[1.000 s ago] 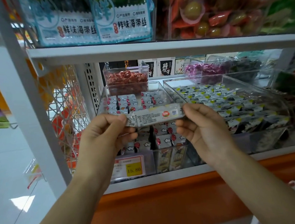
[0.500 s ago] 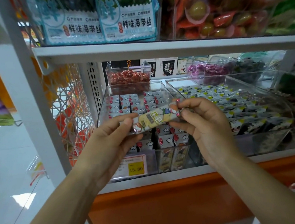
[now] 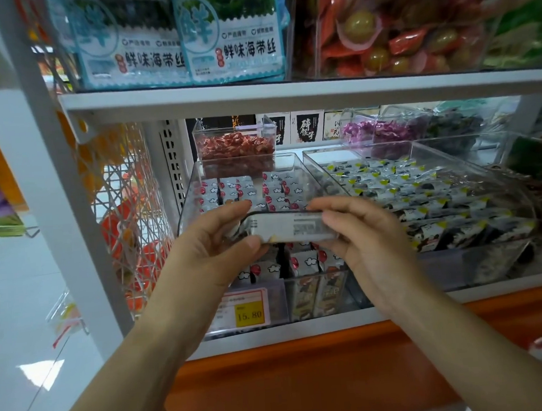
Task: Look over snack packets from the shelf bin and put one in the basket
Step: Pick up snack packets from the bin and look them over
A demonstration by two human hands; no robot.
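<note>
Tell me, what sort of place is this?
Most likely a shop's snack aisle. A clear bin of wrapped snacks sits on a white shelf unit, a yellow price tag reads 15.80, and sealed seaweed packs stand above. The left hand and right hand hold one packet.

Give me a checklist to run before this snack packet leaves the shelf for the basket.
1. Grip: left hand and right hand each pinch an end of the snack packet: ok.
2. Packet's printed side faces the camera: ok.
3. Print legible: not ok, blurred.
4. Packet held clear of the stock in the clear bin: ok.
5. Basket in sight: not ok, none shows.
6. Price tag reads 15.80: ok.
</note>
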